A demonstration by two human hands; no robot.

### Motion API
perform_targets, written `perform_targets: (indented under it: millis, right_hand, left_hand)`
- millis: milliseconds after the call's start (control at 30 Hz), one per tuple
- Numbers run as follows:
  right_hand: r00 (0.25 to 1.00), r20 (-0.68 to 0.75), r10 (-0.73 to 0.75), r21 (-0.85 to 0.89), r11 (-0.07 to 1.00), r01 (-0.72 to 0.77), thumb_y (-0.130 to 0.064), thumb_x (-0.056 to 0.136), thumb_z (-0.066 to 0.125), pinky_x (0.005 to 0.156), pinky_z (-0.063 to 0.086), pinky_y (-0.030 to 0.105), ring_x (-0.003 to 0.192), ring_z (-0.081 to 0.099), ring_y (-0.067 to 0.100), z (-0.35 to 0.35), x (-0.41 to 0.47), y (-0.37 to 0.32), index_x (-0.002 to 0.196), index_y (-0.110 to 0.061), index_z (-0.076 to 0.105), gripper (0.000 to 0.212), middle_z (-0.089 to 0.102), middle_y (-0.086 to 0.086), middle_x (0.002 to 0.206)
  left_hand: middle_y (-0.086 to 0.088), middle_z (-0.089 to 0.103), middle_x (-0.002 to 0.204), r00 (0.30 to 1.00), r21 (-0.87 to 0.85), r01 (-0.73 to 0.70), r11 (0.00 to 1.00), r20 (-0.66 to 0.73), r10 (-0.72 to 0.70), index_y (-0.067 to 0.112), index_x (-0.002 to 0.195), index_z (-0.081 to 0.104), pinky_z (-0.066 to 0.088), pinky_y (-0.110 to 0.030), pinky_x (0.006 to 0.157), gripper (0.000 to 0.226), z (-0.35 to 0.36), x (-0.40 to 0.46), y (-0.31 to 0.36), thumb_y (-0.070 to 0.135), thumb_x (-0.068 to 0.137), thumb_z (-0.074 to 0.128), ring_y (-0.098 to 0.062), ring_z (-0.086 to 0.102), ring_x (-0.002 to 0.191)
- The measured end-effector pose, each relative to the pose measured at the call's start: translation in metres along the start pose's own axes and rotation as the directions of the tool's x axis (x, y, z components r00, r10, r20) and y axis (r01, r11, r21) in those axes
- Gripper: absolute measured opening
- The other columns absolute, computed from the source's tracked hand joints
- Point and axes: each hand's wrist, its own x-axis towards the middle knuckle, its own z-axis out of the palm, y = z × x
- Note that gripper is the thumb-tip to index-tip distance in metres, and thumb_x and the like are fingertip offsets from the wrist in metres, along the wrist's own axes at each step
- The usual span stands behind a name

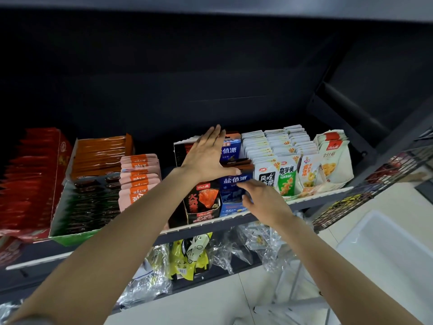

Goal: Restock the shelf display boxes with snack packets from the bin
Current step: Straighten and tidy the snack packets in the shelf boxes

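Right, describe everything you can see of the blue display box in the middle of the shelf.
The blue display box looks like printed cardboard with a low, cut-down front wall. It stands upright at the shelf's front edge, between a black box with red-orange packets and white packets. Blue packets with white Chinese characters stand upright inside, another showing further back. The left hand lies flat over the packets behind, thumb on the front one's top; the right hand pinches the front packet.

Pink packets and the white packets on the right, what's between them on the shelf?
Head view: between the pink packets and white packets stand a black box and a blue box, with the left hand flat over them.
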Motion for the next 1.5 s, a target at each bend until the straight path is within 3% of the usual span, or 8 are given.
perform_targets:
  millis: [133, 333, 500, 633, 867, 1233, 1367, 1500]
  right_hand:
    - [0.972, -0.233, 0.030, 0.023, 0.999, -0.025, -0.016, 0.095, 0.045, 0.071, 0.049, 0.029, 0.103, 0.060, 0.023, -0.009, -0.002, -0.002, 0.132, -0.015, 0.051, 0.037, 0.055, 0.004, 0.124]
    - [0.976, -0.192, 0.104, 0.091, 0.992, -0.088, -0.019, 0.097, 0.042, 0.062, 0.040, 0.024, 0.095, 0.060, 0.023, -0.012, 0.006, -0.008, 0.131, -0.016, 0.044, 0.034, 0.047, 0.003, 0.126]
    - [0.967, -0.206, 0.150, 0.098, 0.986, -0.132, -0.022, 0.097, 0.044, 0.054, 0.038, 0.026, 0.081, 0.061, 0.025, -0.009, 0.014, -0.011, 0.129, -0.015, 0.040, 0.032, 0.042, 0.005, 0.124]
    - [0.965, -0.228, 0.131, 0.067, 0.991, -0.119, -0.023, 0.096, 0.047, 0.066, 0.051, 0.025, 0.092, 0.062, 0.021, -0.008, 0.019, -0.015, 0.136, -0.016, 0.036, 0.042, 0.032, 0.005, 0.135]
    - [0.954, -0.299, 0.027, 0.017, 1.000, -0.023, -0.018, 0.093, 0.052, 0.082, 0.053, 0.025, 0.125, 0.045, 0.018, -0.006, 0.012, -0.008, 0.144, -0.013, 0.030, 0.057, 0.026, 0.003, 0.148]
    - [0.935, -0.353, -0.024, -0.080, 0.997, -0.005, -0.009, 0.082, 0.063, 0.103, 0.040, 0.030, 0.123, 0.050, 0.022, -0.004, 0.016, -0.003, 0.129, -0.004, 0.048, 0.050, 0.050, 0.008, 0.134]
    - [0.963, -0.267, -0.027, -0.120, 0.993, -0.005, -0.015, 0.090, 0.053, 0.112, 0.028, 0.030, 0.137, 0.033, 0.019, -0.006, 0.016, -0.005, 0.143, -0.007, 0.031, 0.057, 0.031, 0.006, 0.150]
    - [0.966, -0.258, -0.018, -0.132, 0.991, -0.017, -0.015, 0.091, 0.052, 0.114, 0.020, 0.030, 0.141, 0.027, 0.021, -0.006, 0.016, -0.007, 0.146, -0.005, 0.026, 0.061, 0.024, 0.008, 0.154]
  left_hand:
    - [-0.005, -0.003, 0.159, 0.994, 0.060, 0.005, 0.998, 0.105, -0.011, 0.011, 0.150, 0.003, 0.007, -0.034, 0.119, 0.111, 0.000, 0.004, -0.003, 0.070, 0.073, 0.058, -0.018, 0.000, 0.146]
    - [-0.002, 0.001, 0.159, 0.994, 0.080, -0.006, 0.997, 0.108, -0.003, 0.014, 0.151, 0.007, 0.010, -0.034, 0.117, 0.105, -0.007, 0.006, -0.006, 0.070, 0.076, 0.055, -0.019, 0.006, 0.146]
    - [0.006, 0.027, 0.153, 0.991, -0.044, -0.034, 0.998, -0.127, 0.028, 0.023, 0.132, 0.049, 0.019, -0.037, 0.113, 0.053, -0.012, 0.002, -0.007, 0.055, 0.089, 0.046, -0.015, 0.024, 0.140]
    - [0.004, 0.027, 0.154, 0.990, -0.046, -0.105, 0.993, -0.095, 0.100, 0.021, 0.141, 0.040, 0.016, -0.034, 0.115, 0.041, -0.008, 0.001, -0.009, 0.027, 0.102, 0.030, -0.014, 0.020, 0.142]
    - [0.004, 0.002, 0.159, 0.995, -0.008, -0.061, 0.998, 0.080, 0.061, 0.029, 0.138, 0.044, -0.008, -0.036, 0.116, 0.041, -0.001, 0.012, -0.018, 0.036, 0.102, 0.026, -0.014, -0.012, 0.145]
    - [0.001, 0.028, 0.152, 0.996, -0.177, 0.038, 0.983, -0.076, -0.052, 0.021, 0.130, 0.051, 0.021, -0.035, 0.114, 0.036, -0.006, 0.032, -0.013, 0.023, 0.094, 0.053, -0.019, 0.019, 0.141]
    - [0.002, 0.035, 0.150, 0.968, -0.136, -0.159, 0.978, -0.216, 0.127, 0.017, 0.140, 0.042, 0.028, -0.030, 0.113, 0.042, -0.001, 0.014, -0.004, 0.011, 0.098, 0.041, -0.016, 0.030, 0.138]
    - [0.000, 0.014, 0.157, 0.978, 0.129, -0.208, 0.970, 0.040, 0.204, 0.016, 0.150, 0.016, 0.010, -0.032, 0.119, 0.051, 0.006, 0.005, -0.010, 0.032, 0.102, 0.025, -0.012, 0.009, 0.145]
